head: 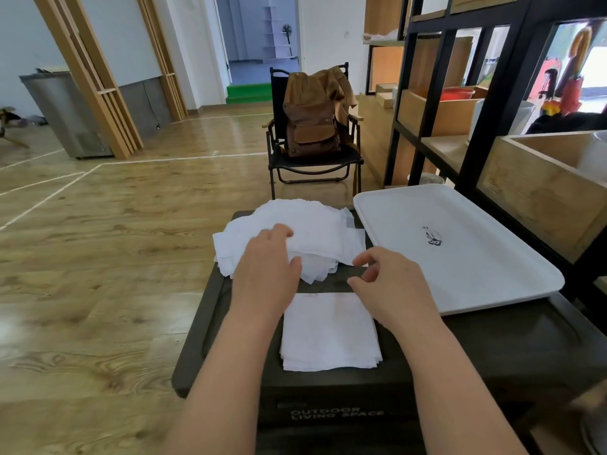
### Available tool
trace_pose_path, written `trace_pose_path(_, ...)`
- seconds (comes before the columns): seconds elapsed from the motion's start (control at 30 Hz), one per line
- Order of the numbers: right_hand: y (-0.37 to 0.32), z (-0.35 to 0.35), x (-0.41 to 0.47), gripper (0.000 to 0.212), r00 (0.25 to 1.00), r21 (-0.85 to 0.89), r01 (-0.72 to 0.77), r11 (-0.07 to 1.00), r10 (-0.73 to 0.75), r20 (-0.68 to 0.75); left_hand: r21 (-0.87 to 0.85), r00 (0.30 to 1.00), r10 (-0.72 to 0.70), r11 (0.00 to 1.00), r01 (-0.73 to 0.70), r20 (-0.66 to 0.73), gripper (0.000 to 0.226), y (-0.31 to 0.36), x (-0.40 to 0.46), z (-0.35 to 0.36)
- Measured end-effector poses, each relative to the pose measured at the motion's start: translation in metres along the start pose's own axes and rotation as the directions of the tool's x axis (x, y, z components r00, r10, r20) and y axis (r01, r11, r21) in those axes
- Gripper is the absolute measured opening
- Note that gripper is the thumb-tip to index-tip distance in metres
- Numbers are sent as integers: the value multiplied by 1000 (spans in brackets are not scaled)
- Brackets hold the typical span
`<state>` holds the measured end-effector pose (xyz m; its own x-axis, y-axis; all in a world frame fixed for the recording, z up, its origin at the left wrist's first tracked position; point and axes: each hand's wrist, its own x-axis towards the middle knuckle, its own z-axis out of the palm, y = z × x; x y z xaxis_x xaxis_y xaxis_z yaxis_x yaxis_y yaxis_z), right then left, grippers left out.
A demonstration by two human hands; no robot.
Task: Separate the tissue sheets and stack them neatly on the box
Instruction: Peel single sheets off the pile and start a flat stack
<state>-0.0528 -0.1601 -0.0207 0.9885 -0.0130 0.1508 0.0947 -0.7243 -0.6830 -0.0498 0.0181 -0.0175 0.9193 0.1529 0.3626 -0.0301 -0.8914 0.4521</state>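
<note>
1. A roomy indoor space, perhaps a studio or activity hall: wood-plank floor (108,244) marked with white lines.
2. Black-framed shelving (466,103) holding wooden crates (437,113).
3. A folding chair (312,159) carrying a brown backpack (312,126).

The left hand (267,267) lay over the loose tissue heap (295,234), so the sheets under its palm were hidden, and its fingertips were lost in the folds. Whether the right hand (387,284) pinched a sheet edge or just hovered, couldn't tell; probably touching, but the fingers curled over the spot. Both forearms ran off the bottom edge. The neat stack (328,333) was partly covered at its top corners by both wrists. The black box (492,349) was cut off lower right. Logo on the white tray (460,244) was too small to read. Shelf contents at far right were blurred and cropped.
</note>
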Motion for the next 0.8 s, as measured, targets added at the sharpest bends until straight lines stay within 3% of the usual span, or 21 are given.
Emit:
trace_pose_path(0.1, -3, 1, -2, 18, 1000, 68, 10, 998, -11, 3, 66, 977, 187, 979, -194, 98, 73, 9, 14, 21)
trace_pose_path(0.2, -2, 3, -4, 12, 999, 92, 6, 996, -10, 42, 175, 955, 224, 950, -259, 194, 89, 4, 18, 39)
trace_pose_path(0.33, -3, 4, -3, 11, 998, 104, 12, 994, -18, 64, 145, 971, 138, 975, -168, 197, 77, -4, 17, 44)
trace_pose_path(0.5, -3, 5, -4, 10, 997, 130, 10, 991, -20, 72, 107, 992, 117, 987, -121, 41, 58, 2, 16, 37)
trace_pose_path(0.8, -1, 5, -2, 8, 998, 176, -9, 984, -1, 55, 121, 988, 148, 981, -151, 34, 43, -5, 21, 40)
